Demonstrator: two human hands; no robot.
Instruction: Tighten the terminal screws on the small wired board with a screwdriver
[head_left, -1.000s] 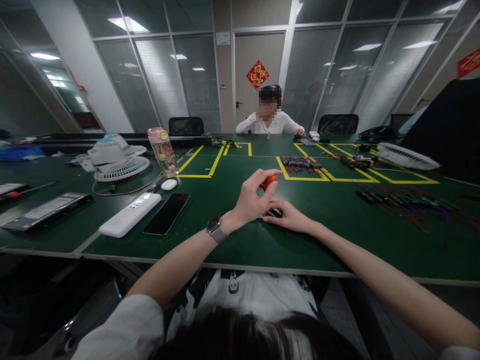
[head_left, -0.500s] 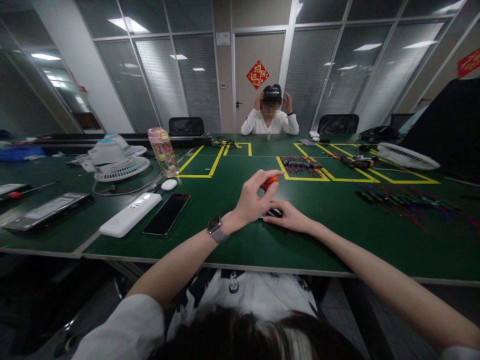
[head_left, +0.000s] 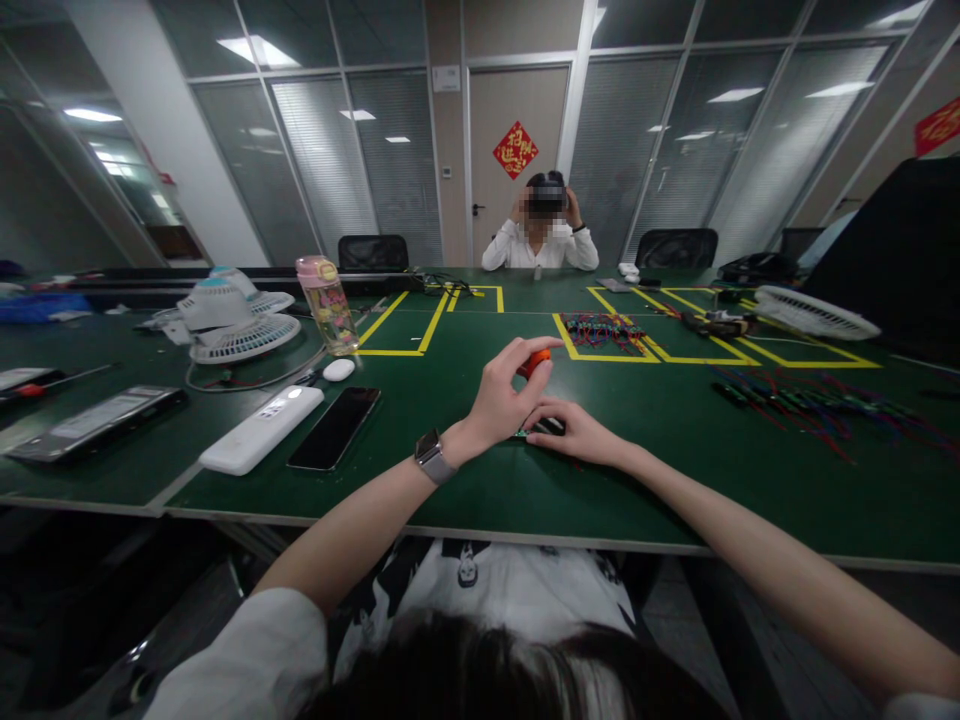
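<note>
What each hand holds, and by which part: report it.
Left hand: a rounded, orange-red object, gripped around its side between thumb and fingers. Right hand: fingers touch a small, flat, dark piece; whether they grip it cannot be told.

On the green tabletop [head_left: 480, 500], a smartphone [head_left: 334, 428] lies near the front edge, tangled wires [head_left: 814, 402] toward the right edge.

Both forearms [head_left: 379, 505] slant inward. The left hand [head_left: 504, 395] is higher, fingers [head_left: 527, 350] curled; the right hand [head_left: 583, 435] rests low beside it.

Pink-lidded bottle [head_left: 330, 312], phone [head_left: 334, 428] (face up).
</note>
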